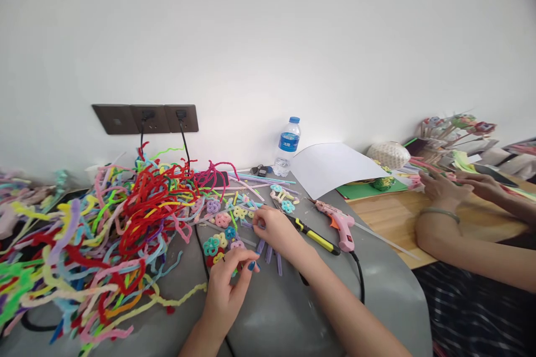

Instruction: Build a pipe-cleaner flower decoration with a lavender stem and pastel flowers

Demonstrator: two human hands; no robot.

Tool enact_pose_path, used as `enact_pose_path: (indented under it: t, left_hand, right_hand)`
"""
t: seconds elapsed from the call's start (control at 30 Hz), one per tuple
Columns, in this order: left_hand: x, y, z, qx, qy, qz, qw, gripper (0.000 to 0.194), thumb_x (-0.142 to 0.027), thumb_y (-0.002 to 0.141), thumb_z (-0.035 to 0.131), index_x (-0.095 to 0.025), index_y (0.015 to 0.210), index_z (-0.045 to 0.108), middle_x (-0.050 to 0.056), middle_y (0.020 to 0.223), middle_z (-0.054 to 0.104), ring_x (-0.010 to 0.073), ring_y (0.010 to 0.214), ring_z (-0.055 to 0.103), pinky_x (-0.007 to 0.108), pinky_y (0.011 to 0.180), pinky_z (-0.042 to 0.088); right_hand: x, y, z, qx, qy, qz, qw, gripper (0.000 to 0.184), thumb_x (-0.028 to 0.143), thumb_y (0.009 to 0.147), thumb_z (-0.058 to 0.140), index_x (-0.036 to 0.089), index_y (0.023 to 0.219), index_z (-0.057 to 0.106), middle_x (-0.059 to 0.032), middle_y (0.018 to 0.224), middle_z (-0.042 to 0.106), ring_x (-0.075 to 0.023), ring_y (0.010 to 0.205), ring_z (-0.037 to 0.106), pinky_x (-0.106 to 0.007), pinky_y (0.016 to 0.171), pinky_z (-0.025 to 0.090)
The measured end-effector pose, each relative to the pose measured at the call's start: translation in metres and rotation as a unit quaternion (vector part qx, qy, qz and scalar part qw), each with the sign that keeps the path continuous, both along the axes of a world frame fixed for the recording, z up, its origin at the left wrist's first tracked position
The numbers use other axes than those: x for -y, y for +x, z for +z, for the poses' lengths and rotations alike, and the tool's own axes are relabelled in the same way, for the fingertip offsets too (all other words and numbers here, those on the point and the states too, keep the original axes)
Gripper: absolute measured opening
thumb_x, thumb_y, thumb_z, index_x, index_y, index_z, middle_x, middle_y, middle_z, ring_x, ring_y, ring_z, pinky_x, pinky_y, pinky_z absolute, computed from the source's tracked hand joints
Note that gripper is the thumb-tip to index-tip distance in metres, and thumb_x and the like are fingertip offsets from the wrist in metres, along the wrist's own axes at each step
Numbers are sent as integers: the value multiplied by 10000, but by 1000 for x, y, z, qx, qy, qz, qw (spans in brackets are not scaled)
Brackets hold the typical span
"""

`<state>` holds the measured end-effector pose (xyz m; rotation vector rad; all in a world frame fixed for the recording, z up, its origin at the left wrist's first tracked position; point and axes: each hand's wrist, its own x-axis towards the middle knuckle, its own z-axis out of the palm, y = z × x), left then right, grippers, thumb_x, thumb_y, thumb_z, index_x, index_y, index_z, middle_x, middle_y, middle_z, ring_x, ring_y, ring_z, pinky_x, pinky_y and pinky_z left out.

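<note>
My left hand [228,283] is in the middle of the grey table, thumb and forefinger pinched together. What lies between those fingertips, if anything, is too small to make out. Just above and to the right, my right hand [277,232] has its fingers curled together over the craft pieces, and its fingertips hide whatever they grip. Short purple pipe cleaner pieces [279,263] lie beneath my right wrist. Beside both hands are several small looped pipe cleaner flowers, among them a teal flower [211,246], a purple flower [213,206] and a pink flower [223,220].
A large tangle of pipe cleaners [146,228] covers the left side. Right of my hands are a yellow-black cutter [320,239] and a pink glue gun [341,226] with its cord. Behind stand a water bottle [288,148] and white paper [335,170]. Another person's hands [446,189] work at right.
</note>
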<state>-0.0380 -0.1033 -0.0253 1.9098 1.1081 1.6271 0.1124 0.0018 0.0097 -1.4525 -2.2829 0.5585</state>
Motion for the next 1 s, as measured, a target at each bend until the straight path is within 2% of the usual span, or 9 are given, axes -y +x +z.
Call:
enact_pose_path:
  t: [0.13,0.23,0.3,0.43,0.57,0.67,0.83,0.93,1.0]
  left_hand:
    - [0,1,-1,11,2,11,1000,233,-89,939,531,-239,1021,689,-14,803,753,105,660,720,150,639,568]
    - [-1,1,1,10,6,12,1000,232,-92,935,524,-231,1011,692,-7,786,752,114,650,720,161,629,569]
    - [-1,1,2,6,9,14,1000,225,-98,935,521,-226,992,697,-5,766,748,115,629,711,166,622,561]
    - [-1,0,0,-4,-1,15,1000,210,-124,951,515,-224,977,698,-5,735,736,115,595,690,168,592,541]
    - [-2,-1,-4,-10,-8,6,1000,202,-144,967,513,-229,992,695,-5,733,733,118,605,685,169,591,535]
    - [-2,-2,-6,-8,-9,9,1000,203,-151,969,508,-223,987,697,1,731,736,122,600,687,172,576,535]
    - [-3,-1,-5,0,-9,15,1000,201,-167,966,510,-208,967,706,13,717,736,130,595,694,183,569,544]
    - [-3,-1,-1,11,-11,15,1000,207,-183,968,508,-200,955,714,23,726,741,134,590,695,188,556,550]
    - [-2,-1,2,20,-14,17,1000,209,-191,968,513,-199,944,720,23,715,737,135,579,691,189,544,551]
  right_hand:
    - [-33,2,24,12,27,-12,999,119,128,901,652,210,931,732,12,810,683,-139,760,632,-224,704,452]
    - [-69,4,33,48,52,-70,995,145,197,995,590,180,1071,713,-67,1043,717,-178,936,667,-294,829,515]
    - [-93,4,32,84,46,-102,990,216,309,1007,634,168,1166,675,-83,1191,689,-215,1017,678,-407,885,571]
    - [-125,-5,16,141,23,-125,982,320,345,1007,647,186,1284,634,-99,1301,653,-241,1083,678,-453,914,591]
    - [-134,-14,4,160,24,-136,977,340,343,1002,654,179,1298,625,-101,1303,650,-247,1087,678,-457,910,592]
    - [-134,-15,7,142,53,-134,979,335,341,1002,653,181,1295,628,-104,1310,647,-247,1094,675,-458,918,589]
    - [-137,2,41,47,131,-143,980,283,340,1004,648,181,1238,655,-93,1271,667,-236,1077,676,-454,924,580]
    - [-140,18,71,-54,185,-156,969,102,218,976,619,167,996,705,-67,1041,726,-216,974,674,-404,910,541]
    - [-138,29,90,-135,215,-156,954,110,176,934,579,177,891,680,-52,938,714,-188,845,652,-350,835,524]
